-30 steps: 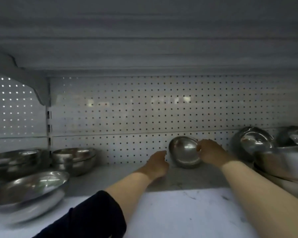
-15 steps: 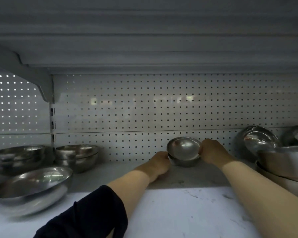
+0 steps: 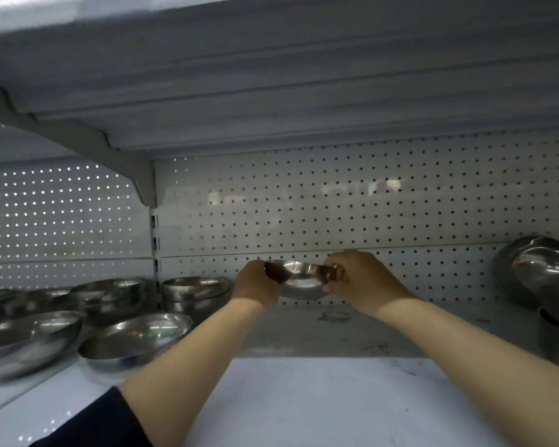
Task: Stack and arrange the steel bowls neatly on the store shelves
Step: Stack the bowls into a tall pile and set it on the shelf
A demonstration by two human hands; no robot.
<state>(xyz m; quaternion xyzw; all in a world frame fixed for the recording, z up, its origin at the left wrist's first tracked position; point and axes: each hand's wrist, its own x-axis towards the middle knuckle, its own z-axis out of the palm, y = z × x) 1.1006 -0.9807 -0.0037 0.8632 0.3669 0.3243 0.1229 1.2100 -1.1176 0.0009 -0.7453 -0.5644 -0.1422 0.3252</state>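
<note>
No legible brand, label or writing appears on any item. Left hand (image 3: pixel 255 287) and right hand (image 3: pixel 362 282) each clasp opposite rims of 1 small steel bowl (image 3: pixel 299 280), fingers curled closed on it, raised above the shelf (image 3: pixel 336 398) near the pegboard (image 3: pixel 336 204). Bare shelf lies beneath; stacked bowls (image 3: pixel 194 291) stand left, tilted bowl (image 3: pixel 542 269) right.

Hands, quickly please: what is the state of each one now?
Left hand: closed on the left rim of the small steel bowl.
Right hand: closed on the same bowl's right rim.
</note>
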